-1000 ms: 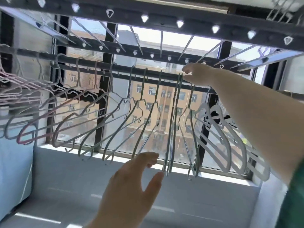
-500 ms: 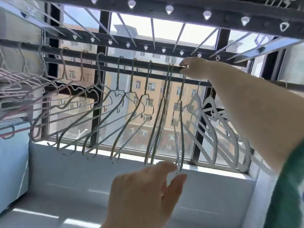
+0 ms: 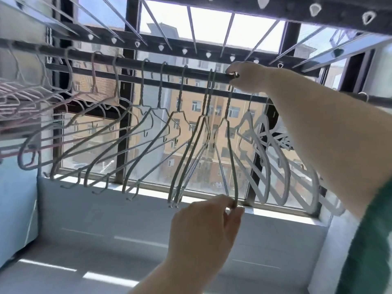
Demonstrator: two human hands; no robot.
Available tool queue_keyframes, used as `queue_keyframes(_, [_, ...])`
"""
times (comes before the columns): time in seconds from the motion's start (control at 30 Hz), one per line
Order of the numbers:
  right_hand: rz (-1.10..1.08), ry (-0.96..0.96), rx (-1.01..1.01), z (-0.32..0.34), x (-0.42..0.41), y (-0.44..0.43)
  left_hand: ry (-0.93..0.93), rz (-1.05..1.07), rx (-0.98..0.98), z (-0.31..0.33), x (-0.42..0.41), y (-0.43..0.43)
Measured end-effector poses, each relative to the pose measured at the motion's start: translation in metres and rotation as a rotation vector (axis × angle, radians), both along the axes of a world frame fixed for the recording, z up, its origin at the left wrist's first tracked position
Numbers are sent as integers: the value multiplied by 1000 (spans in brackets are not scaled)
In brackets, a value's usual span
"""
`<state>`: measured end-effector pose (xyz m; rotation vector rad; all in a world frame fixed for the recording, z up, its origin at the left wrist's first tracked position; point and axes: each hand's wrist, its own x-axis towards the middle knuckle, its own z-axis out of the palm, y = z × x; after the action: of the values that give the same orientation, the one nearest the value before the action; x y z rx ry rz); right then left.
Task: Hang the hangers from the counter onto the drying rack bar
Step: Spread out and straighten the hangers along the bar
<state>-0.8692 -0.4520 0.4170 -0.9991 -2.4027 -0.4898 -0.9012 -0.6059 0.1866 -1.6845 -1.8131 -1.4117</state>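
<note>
A dark drying rack bar (image 3: 174, 78) runs across the window at head height. Several metal wire hangers (image 3: 148, 132) hang from it in a row, with white plastic hangers (image 3: 263, 158) further right. My right hand (image 3: 248, 76) is raised to the bar and pinches the hook of one grey wire hanger (image 3: 230, 145) at the bar. My left hand (image 3: 203, 230) is below, its fingertips pinching the bottom end of that same hanger.
Pink and white hangers (image 3: 19, 98) crowd the bar's left end. An overhead rack frame (image 3: 233, 1) with thin rods and white clips spans the top. A grey windowsill ledge (image 3: 106, 209) lies below. A light blue panel (image 3: 17, 209) stands at left.
My left hand rose and moved right, from open below the hangers to pinching the bottom of the grey hanger. My right hand stayed at the bar.
</note>
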Motion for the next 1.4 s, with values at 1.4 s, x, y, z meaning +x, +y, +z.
queue_keyframes(1.4, [79,83,-6,-7,-1,7,-128,215,228,7,-75,-41])
